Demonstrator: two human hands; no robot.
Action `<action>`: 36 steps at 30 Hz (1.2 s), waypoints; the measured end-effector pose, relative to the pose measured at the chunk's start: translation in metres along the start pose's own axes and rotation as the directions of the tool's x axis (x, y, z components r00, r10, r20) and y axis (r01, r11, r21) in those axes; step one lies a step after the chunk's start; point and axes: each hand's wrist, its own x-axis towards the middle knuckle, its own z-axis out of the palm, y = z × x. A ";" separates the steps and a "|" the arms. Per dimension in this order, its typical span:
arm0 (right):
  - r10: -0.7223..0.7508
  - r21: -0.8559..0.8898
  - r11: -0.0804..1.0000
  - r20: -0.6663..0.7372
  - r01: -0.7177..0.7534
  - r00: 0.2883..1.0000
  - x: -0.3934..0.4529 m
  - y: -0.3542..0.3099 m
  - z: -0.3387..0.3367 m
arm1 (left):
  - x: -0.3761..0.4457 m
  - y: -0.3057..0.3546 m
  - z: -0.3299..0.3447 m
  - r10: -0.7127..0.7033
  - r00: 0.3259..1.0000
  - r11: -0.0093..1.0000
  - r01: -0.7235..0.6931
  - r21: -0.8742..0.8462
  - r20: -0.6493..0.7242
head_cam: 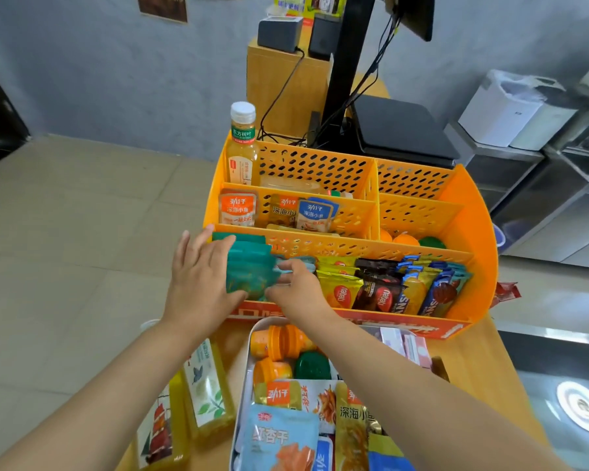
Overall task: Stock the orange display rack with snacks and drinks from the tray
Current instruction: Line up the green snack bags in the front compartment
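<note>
Two bare forearms enter from the lower edge, one from about 7 o'clock, the other from about 5 o'clock. No sleeve covers either up to the frame edge. The left hand and right hand show short, unpainted nails.

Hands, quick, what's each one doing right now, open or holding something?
Left hand: open, straight fingers pressed against the teal packets in the rack's front row.
Right hand: pinching a teal packet there.

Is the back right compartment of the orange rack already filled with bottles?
No, the back right compartment of the orange rack shows only bare perforated walls; the one upright bottle stands at the back left.
</note>
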 end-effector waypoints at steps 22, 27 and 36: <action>0.022 -0.366 0.930 0.066 0.004 0.998 0.017 -0.015 0.027 | 0.012 -0.019 0.003 0.281 0.954 0.939 -0.296 0.175 0.107; -0.036 -0.310 0.951 -0.132 -0.007 0.991 0.030 -0.017 0.012 | 0.020 -0.016 -0.005 0.207 0.959 0.949 -0.245 0.198 0.193; -0.074 -0.357 0.933 -0.296 -0.039 0.952 0.048 -0.030 0.012 | 0.018 -0.018 -0.007 0.208 0.958 0.940 -0.251 0.232 0.196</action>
